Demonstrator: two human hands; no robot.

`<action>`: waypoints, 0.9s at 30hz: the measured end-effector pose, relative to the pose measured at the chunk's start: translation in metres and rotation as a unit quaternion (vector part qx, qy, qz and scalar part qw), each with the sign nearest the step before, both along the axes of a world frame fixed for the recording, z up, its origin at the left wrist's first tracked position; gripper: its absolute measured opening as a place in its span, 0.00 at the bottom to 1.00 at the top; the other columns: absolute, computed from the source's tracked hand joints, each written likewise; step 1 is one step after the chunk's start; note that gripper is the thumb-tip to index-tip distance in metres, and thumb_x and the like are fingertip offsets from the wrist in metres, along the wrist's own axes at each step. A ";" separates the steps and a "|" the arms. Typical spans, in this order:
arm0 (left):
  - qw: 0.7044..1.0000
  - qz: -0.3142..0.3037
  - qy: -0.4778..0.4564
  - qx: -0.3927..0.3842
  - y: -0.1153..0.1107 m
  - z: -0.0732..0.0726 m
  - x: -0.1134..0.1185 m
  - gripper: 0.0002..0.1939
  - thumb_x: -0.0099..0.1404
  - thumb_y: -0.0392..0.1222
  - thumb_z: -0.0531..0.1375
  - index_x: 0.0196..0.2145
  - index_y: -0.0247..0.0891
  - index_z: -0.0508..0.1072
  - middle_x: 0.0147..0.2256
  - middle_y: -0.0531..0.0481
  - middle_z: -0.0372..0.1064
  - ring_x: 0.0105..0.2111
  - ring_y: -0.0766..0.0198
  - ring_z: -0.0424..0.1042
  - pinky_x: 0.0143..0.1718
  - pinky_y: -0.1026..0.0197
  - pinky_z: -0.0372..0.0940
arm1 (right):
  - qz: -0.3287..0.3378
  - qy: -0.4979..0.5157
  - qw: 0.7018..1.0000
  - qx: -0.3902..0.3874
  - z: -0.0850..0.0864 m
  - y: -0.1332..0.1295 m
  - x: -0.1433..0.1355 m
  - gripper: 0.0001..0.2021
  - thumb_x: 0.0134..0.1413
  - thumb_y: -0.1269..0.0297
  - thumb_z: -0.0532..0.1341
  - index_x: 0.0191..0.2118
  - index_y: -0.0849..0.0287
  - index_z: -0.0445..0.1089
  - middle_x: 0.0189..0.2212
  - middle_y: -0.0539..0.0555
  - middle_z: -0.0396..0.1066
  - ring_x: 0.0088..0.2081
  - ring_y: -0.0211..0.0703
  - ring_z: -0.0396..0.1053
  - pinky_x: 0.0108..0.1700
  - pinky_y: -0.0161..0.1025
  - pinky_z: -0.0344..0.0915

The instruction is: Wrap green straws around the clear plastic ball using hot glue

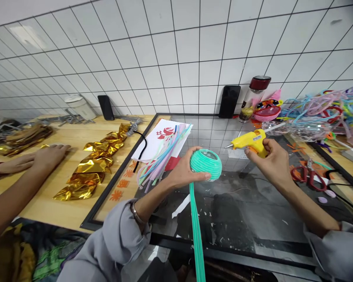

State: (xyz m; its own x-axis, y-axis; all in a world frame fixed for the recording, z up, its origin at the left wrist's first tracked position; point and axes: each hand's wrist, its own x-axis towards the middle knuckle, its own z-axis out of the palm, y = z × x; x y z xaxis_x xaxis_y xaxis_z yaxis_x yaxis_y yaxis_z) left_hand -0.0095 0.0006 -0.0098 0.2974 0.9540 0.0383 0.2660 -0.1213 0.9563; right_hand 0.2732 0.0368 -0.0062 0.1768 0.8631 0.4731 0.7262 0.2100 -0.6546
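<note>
My left hand is closed round a small round jar wound with ribbed turquoise cord, its opening tilted up toward me. From the jar a bundle of turquoise strands hangs down past the table's front edge. To the right, my right hand grips a yellow glue gun by its handle, with a pale glue stick poking out of the back. The nozzle points left toward the jar and stays apart from it. Both hands are above the dark glossy board.
Pastel pipe cleaners lie on white paper. Red scissors rest at right, near a tangled heap of pipe cleaners. A phone and glass bottle stand behind. Another person's hands are left, beside crumpled gold foil.
</note>
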 end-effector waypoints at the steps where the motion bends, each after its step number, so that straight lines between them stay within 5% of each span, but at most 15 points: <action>1: 1.000 0.000 -0.004 -0.002 0.000 0.000 0.000 0.46 0.46 0.52 0.72 0.59 0.40 0.58 0.52 0.42 0.67 0.50 0.49 0.69 0.51 0.46 0.68 | 0.007 -0.002 1.000 0.027 0.000 -0.005 -0.005 0.19 0.45 0.47 0.66 0.36 0.55 0.67 0.28 0.54 0.73 0.28 0.47 0.69 0.32 0.44 0.65; 27: 0.999 -0.043 -0.009 -0.001 -0.007 0.001 0.003 0.50 0.45 0.49 0.74 0.62 0.38 0.60 0.59 0.38 0.64 0.57 0.44 0.67 0.59 0.46 0.63 | 0.051 -0.062 0.991 0.103 -0.004 -0.030 -0.027 0.14 0.55 0.50 0.64 0.37 0.55 0.66 0.32 0.56 0.74 0.29 0.47 0.69 0.31 0.44 0.62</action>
State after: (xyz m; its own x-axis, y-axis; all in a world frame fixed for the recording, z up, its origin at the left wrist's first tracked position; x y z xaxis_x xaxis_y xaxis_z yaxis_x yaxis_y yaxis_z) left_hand -0.0061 -0.0060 -0.0086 0.3780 0.9248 0.0433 0.2373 -0.1420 0.9610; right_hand 0.2459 0.0064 -0.0106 0.0236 0.7566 0.6535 0.7669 0.4056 -0.4973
